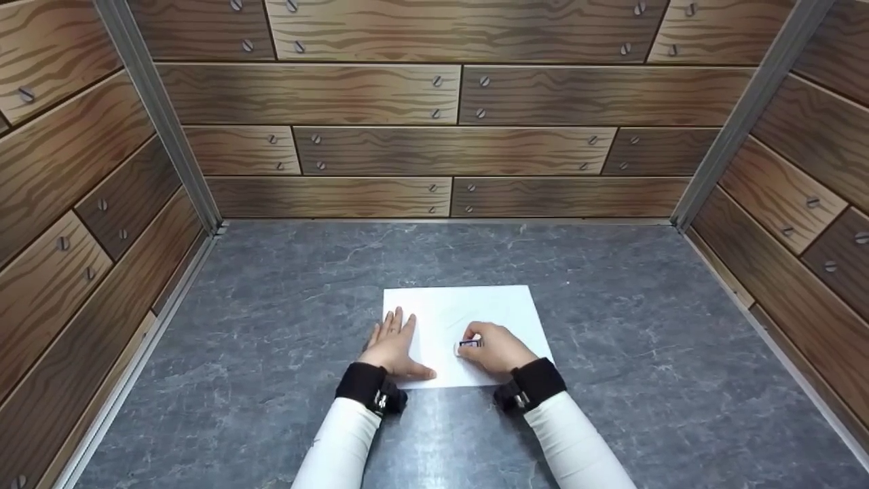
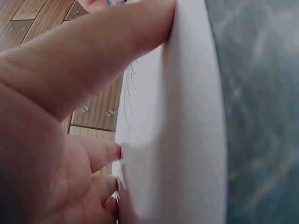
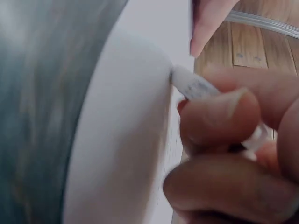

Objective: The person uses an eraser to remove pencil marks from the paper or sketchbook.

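Eraser pinched on a white sheet, the other hand spread flat

The right hand (image 1: pixel 501 348) has its thumb and fingers bent and clamped on a small eraser (image 1: pixel 469 344), white at the end with a dark sleeve. The eraser is over the middle of the paper (image 1: pixel 475 302), slanted, and in the right wrist view its white tip meets the sheet.

The left hand (image 1: pixel 392 354) lies palm down at the paper's left side, its fingers straight and apart, gripping nothing. Its thumb stretches toward the right hand and touches the sheet just inside the near edge. Thin dark lines (image 2: pixel 128 95) show on the paper in the left wrist view; from the head they look faint.

The sheet lies on a grey marbled table (image 1: pixel 285 305), its near edge toward the person. Each wrist wears a black band (image 1: pixel 360 382) with a small device, below which come white sleeves (image 1: pixel 577 441). Around the table stand plank-patterned walls (image 1: pixel 380 151), with grey metal strips (image 1: pixel 163 115) at the corners.
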### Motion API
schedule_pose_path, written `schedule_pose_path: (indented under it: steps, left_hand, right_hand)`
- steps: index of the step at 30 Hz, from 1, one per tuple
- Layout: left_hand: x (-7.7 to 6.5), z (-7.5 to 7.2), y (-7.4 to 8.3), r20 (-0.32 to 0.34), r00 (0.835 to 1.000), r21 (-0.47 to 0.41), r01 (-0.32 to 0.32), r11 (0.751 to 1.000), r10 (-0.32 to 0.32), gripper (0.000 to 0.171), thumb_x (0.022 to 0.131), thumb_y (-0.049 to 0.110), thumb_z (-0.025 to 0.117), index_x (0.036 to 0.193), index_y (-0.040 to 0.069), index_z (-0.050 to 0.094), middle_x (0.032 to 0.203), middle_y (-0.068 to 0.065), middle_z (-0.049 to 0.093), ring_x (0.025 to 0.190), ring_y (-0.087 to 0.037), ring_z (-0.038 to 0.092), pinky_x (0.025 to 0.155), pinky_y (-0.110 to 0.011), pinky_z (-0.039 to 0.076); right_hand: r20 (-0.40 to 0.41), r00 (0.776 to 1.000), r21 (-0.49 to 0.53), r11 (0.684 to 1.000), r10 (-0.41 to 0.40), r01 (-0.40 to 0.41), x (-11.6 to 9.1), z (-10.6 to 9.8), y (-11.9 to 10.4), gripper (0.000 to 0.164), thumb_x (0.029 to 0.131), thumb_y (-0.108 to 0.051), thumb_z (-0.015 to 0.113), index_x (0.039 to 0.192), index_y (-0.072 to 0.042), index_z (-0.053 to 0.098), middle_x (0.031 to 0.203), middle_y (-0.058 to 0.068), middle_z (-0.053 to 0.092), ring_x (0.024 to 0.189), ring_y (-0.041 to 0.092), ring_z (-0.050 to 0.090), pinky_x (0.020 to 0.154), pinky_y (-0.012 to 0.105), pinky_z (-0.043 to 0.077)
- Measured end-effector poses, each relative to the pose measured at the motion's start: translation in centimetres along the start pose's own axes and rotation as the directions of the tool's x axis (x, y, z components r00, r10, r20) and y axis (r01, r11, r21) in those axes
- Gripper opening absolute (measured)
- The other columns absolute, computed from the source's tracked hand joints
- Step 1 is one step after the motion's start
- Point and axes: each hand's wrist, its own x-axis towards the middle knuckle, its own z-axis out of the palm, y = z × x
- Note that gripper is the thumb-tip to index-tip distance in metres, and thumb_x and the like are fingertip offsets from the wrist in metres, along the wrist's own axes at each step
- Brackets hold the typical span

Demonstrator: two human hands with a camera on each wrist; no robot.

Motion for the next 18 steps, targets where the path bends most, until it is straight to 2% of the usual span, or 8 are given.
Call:
schedule_pose_path:
  steps: [2, 6, 12, 16, 18]
  left_hand:
    - [-0.1, 0.03, -0.06, -0.001, 1.0, -0.004, 0.001, 1.0, -0.001, 0.127, 0.093, 0.041, 0.1, 0.184, -0.006, 0.024, 0.196, -0.033, 0.005, 0.187, -0.049, 0.003, 0.153, -0.064, 0.004]
    - [-0.13, 0.03, -0.08, -0.012, 1.0, 0.0, -0.002, 1.0, 0.002, 0.128, 0.093, 0.041, 0.1, 0.184, -0.006, 0.024, 0.196, -0.033, 0.006, 0.186, -0.049, 0.003, 0.153, -0.064, 0.004]
    - [-0.08, 0.25, -0.34, 0.0, 1.0, 0.004, -0.008, 1.0, 0.008, 0.127, 0.093, 0.042, 0.1, 0.184, -0.006, 0.025, 0.195, -0.034, 0.006, 0.186, -0.05, 0.004, 0.153, -0.065, 0.005]
    - [0.01, 0.23, -0.38, -0.001, 1.0, 0.005, -0.013, 1.0, 0.013, 0.128, 0.093, 0.042, 0.1, 0.184, -0.006, 0.025, 0.195, -0.034, 0.007, 0.186, -0.05, 0.005, 0.153, -0.065, 0.005]
    - [0.02, 0.15, -0.33, -0.002, 1.0, 0.003, -0.011, 1.0, 0.011, 0.128, 0.093, 0.042, 0.1, 0.184, -0.006, 0.025, 0.196, -0.033, 0.006, 0.186, -0.049, 0.004, 0.153, -0.065, 0.005]
  right_hand:
    - [-0.02, 1.0, 0.001, 1.0, 0.013, -0.013, -0.05, 0.11, 0.03, 0.013, 0.108, -0.029, 0.082, 0.101, -0.02, 0.076, 0.078, -0.007, 0.06, 0.068, 0.012, 0.052, 0.066, 0.029, 0.044]
    - [-0.125, 0.992, -0.009, 0.999, 0.035, -0.036, -0.12, 0.28, 0.03, 0.014, 0.106, -0.027, 0.083, 0.099, -0.019, 0.074, 0.081, -0.005, 0.061, 0.072, 0.014, 0.054, 0.069, 0.03, 0.044]
    - [-0.056, 0.998, -0.001, 1.0, -0.003, 0.003, -0.17, 0.54, -0.09, 0.014, 0.106, -0.03, 0.083, 0.099, -0.021, 0.075, 0.077, -0.007, 0.061, 0.07, 0.013, 0.054, 0.069, 0.031, 0.046]
    - [-0.136, 0.99, -0.012, 1.0, 0.022, -0.024, -0.24, 0.53, 0.05, 0.016, 0.105, -0.026, 0.084, 0.097, -0.018, 0.073, 0.077, -0.005, 0.059, 0.071, 0.015, 0.054, 0.069, 0.032, 0.045]
    - [-0.146, 0.989, -0.02, 1.0, 0.019, -0.022, -0.19, 0.53, 0.01, 0.015, 0.105, -0.026, 0.084, 0.098, -0.018, 0.073, 0.078, -0.004, 0.061, 0.071, 0.015, 0.055, 0.07, 0.032, 0.045]
